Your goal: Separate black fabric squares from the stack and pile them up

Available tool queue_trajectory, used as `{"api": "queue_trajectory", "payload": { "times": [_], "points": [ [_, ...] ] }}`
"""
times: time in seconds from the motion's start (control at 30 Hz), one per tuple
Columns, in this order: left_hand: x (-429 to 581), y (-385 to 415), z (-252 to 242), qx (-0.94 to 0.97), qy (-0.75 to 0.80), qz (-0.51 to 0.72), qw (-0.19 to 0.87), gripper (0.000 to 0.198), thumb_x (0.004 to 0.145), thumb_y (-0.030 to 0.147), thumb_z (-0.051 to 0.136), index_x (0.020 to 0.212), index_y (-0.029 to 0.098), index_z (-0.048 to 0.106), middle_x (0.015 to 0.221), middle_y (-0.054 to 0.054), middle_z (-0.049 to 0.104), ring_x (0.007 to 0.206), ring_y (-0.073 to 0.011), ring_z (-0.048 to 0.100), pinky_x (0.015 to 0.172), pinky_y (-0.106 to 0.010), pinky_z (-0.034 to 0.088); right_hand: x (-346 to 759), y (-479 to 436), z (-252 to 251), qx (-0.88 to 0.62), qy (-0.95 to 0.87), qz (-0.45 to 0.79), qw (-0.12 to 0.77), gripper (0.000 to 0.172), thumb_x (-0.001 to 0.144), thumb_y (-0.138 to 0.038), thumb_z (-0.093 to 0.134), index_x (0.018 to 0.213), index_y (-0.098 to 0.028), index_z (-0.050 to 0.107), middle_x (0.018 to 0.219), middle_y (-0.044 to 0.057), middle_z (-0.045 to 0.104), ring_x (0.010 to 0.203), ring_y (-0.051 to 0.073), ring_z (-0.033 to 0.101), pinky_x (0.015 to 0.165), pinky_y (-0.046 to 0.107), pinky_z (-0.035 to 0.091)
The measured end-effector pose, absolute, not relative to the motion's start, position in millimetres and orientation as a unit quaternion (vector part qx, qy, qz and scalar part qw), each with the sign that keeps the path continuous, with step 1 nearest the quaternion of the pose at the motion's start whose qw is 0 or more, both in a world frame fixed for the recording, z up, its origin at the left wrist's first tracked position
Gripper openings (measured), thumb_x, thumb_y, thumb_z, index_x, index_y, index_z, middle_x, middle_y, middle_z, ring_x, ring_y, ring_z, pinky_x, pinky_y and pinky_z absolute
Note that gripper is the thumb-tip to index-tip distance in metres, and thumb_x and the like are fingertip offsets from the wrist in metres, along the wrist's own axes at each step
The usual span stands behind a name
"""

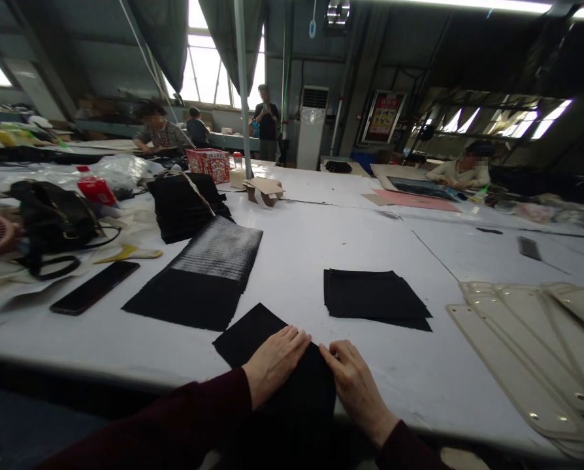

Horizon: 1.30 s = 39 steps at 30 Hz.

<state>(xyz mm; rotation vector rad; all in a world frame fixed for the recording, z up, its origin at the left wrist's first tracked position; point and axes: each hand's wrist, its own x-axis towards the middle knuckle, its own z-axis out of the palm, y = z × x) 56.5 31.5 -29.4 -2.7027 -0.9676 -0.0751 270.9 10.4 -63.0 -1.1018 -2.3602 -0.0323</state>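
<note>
A black fabric piece (257, 333) lies at the table's front edge, its near part hanging down toward me. My left hand (279, 359) rests flat on it, fingers stretched out along its far edge. At the right corner of the same piece, my right hand (353, 378) pinches the edge between thumb and forefinger, the other fingers curled. To the left is a fanned row of black pieces (189, 297), with a whitish coating on their far strips. On the right lies a small stack of flat black pieces (373, 295), apart from both hands.
Beige panels with metal eyelets (512, 359) overlap at the right. Left are a phone (96, 287), a black bag (51, 219), a red bottle (95, 187) and a black stack (184, 205). A metal post (243, 85) rises behind. Several people sit or stand farther back.
</note>
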Motion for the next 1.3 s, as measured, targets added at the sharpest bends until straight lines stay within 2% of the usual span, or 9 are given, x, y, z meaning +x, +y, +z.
{"api": "queue_trajectory", "payload": {
  "times": [0.23,0.4,0.47,0.6,0.77,0.9,1.03,1.17,1.3],
  "points": [
    [65.1,23.4,-23.9,-0.929,-0.339,-0.012,0.147,0.045,0.095,0.017,0.044,0.139,0.013,0.04,0.105,-0.009,0.059,0.092,-0.023,0.054,0.085,-0.035,0.043,276.4,7.0,-62.3,-0.404,-0.878,-0.013,0.257,0.035,0.095,-0.007,0.042,0.125,-0.014,0.057,0.093,0.009,0.053,0.087,0.022,0.05,0.077,0.038,0.049],
    [65.4,26.6,-27.8,-0.932,-0.328,-0.033,0.151,0.043,0.094,0.02,0.048,0.137,0.013,0.043,0.114,-0.01,0.058,0.104,-0.0244,0.053,0.098,-0.04,0.037,280.3,5.5,-61.8,-0.397,-0.882,-0.023,0.252,0.039,0.092,-0.001,0.039,0.126,-0.011,0.056,0.096,0.01,0.054,0.088,0.022,0.05,0.077,0.038,0.05],
    [65.6,28.0,-29.5,-0.936,-0.317,-0.046,0.144,0.042,0.094,0.019,0.048,0.135,0.012,0.044,0.115,-0.01,0.057,0.107,-0.0232,0.052,0.1,-0.038,0.035,282.2,4.9,-61.6,-0.393,-0.885,-0.02,0.25,0.038,0.091,0.0,0.04,0.125,-0.01,0.056,0.096,0.01,0.054,0.088,0.022,0.05,0.076,0.038,0.05],
    [69.5,26.0,-27.9,-0.94,-0.314,-0.043,0.13,0.038,0.094,0.014,0.046,0.131,0.008,0.047,0.107,-0.008,0.058,0.095,-0.0204,0.053,0.089,-0.032,0.042,286.0,3.5,-62.3,-0.39,-0.887,-0.022,0.247,0.039,0.091,0.0,0.04,0.125,-0.01,0.056,0.095,0.011,0.054,0.088,0.022,0.05,0.077,0.038,0.05],
    [77.1,19.1,-24.3,-0.937,-0.315,-0.034,0.146,0.044,0.094,0.016,0.046,0.137,0.009,0.041,0.105,-0.008,0.059,0.093,-0.0228,0.054,0.086,-0.035,0.043,289.5,1.4,-62.6,-0.397,-0.888,-0.025,0.232,0.039,0.092,-0.002,0.04,0.126,-0.012,0.056,0.095,0.01,0.054,0.089,0.023,0.05,0.077,0.039,0.049],
    [80.2,17.5,-23.6,-0.937,-0.306,-0.017,0.169,0.043,0.094,0.018,0.045,0.136,0.008,0.044,0.104,-0.01,0.058,0.091,-0.0241,0.054,0.085,-0.037,0.043,290.6,0.2,-61.4,-0.404,-0.888,-0.024,0.218,0.039,0.091,-0.002,0.043,0.127,-0.012,0.055,0.094,0.009,0.054,0.088,0.023,0.05,0.077,0.04,0.049],
    [80.7,19.1,-25.3,-0.935,-0.308,-0.011,0.173,0.044,0.094,0.018,0.044,0.137,0.009,0.043,0.106,-0.01,0.059,0.093,-0.0243,0.054,0.088,-0.038,0.042,291.2,-0.8,-60.3,-0.41,-0.886,-0.021,0.215,0.04,0.09,-0.002,0.045,0.128,-0.013,0.055,0.093,0.008,0.054,0.088,0.023,0.049,0.077,0.039,0.048],
    [82.3,21.9,-31.4,-0.94,-0.294,-0.031,0.17,0.042,0.094,0.017,0.045,0.135,0.009,0.046,0.12,-0.01,0.057,0.106,-0.0244,0.051,0.102,-0.039,0.035,292.4,-2.9,-58.1,-0.417,-0.884,-0.015,0.211,0.043,0.088,0.0,0.046,0.128,-0.013,0.054,0.094,0.008,0.054,0.088,0.023,0.048,0.078,0.038,0.047],
    [85.2,22.9,-34.7,-0.946,-0.276,-0.025,0.165,0.041,0.093,0.014,0.046,0.133,0.006,0.048,0.122,-0.011,0.056,0.105,-0.0224,0.052,0.101,-0.035,0.037,294.0,-5.1,-55.4,-0.426,-0.884,-0.015,0.192,0.042,0.087,0.0,0.05,0.126,-0.014,0.055,0.094,0.008,0.055,0.088,0.023,0.047,0.079,0.038,0.045]
  ]
}}
